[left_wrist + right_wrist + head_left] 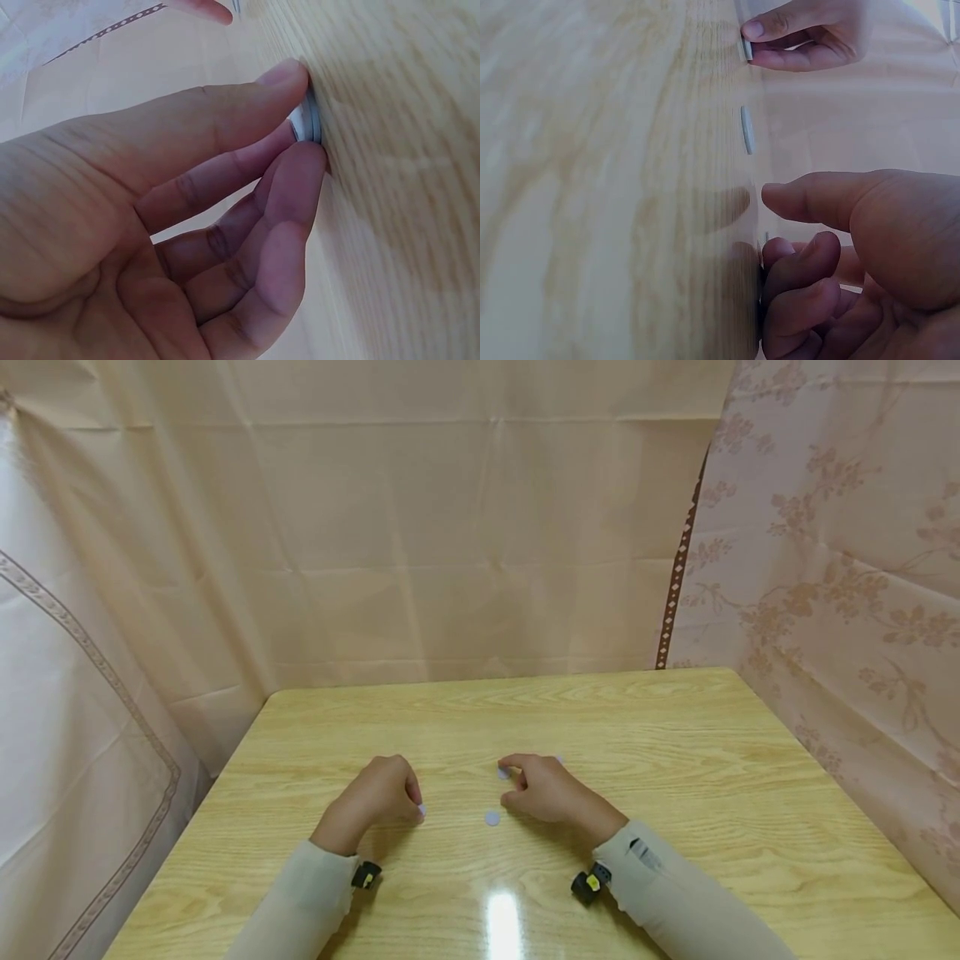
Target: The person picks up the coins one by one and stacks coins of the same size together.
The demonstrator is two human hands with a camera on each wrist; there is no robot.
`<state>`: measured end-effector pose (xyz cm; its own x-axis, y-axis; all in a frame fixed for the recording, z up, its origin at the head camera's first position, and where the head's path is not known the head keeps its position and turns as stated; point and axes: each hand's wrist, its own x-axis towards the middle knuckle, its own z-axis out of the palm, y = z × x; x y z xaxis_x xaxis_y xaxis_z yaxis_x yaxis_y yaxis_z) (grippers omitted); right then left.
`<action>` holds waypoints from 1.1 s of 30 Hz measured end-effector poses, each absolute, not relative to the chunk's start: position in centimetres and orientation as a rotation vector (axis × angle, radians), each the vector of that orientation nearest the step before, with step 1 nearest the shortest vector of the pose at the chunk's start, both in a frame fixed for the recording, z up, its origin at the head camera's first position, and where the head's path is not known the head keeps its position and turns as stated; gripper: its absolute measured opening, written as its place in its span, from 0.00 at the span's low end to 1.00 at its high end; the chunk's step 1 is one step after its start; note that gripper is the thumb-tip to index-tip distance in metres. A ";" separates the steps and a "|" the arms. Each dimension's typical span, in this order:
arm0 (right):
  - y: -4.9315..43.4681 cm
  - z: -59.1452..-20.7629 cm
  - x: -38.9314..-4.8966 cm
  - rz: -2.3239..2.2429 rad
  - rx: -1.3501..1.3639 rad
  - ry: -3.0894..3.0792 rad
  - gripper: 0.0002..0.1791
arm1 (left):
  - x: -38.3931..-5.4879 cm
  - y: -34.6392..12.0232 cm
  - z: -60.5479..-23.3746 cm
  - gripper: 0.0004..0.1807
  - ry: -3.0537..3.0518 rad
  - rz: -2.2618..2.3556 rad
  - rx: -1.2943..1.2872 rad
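My left hand (382, 789) pinches small round white discs (310, 118) between thumb and fingertips, right at the tabletop. Their edge shows in layers in the left wrist view, like a short stack. Another white disc (492, 818) lies flat between the two hands, close to the right thumb. My right hand (547, 787) hovers low over the wood, thumb and index finger apart with nothing pinched between them. A further disc (503, 772) lies by its index fingertip, partly covered. Behind the knuckles a sliver of one more disc (558, 759) peeks out.
The wood-grain table (637, 718) ends at a beige curtain (450, 543) at the back. Patterned cloth (847, 568) hangs on the right and a pale drape (67, 693) on the left. Each wrist wears a small black camera (588, 885).
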<state>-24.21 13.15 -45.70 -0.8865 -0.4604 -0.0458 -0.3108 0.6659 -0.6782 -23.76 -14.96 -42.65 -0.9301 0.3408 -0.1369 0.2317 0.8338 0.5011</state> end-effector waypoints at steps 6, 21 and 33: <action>13.1 -45.8 -24.2 -1.010 -0.632 2.678 0.31 | -23.6 -15.0 -42.5 0.10 2.803 0.715 0.455; 13.2 -46.0 -24.2 -1.004 -0.603 2.722 0.25 | -23.6 -15.0 -42.5 0.10 2.794 0.731 0.460; 13.3 -46.0 -24.2 -1.057 -0.567 2.700 0.25 | -23.7 -15.1 -42.5 0.10 2.761 0.748 0.449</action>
<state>-24.23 13.25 -46.01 -0.9095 -0.4143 -0.0343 -0.2809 0.6734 -0.6838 -23.74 -15.10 -42.49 -0.9226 0.3540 -0.1531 0.2284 0.8213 0.5227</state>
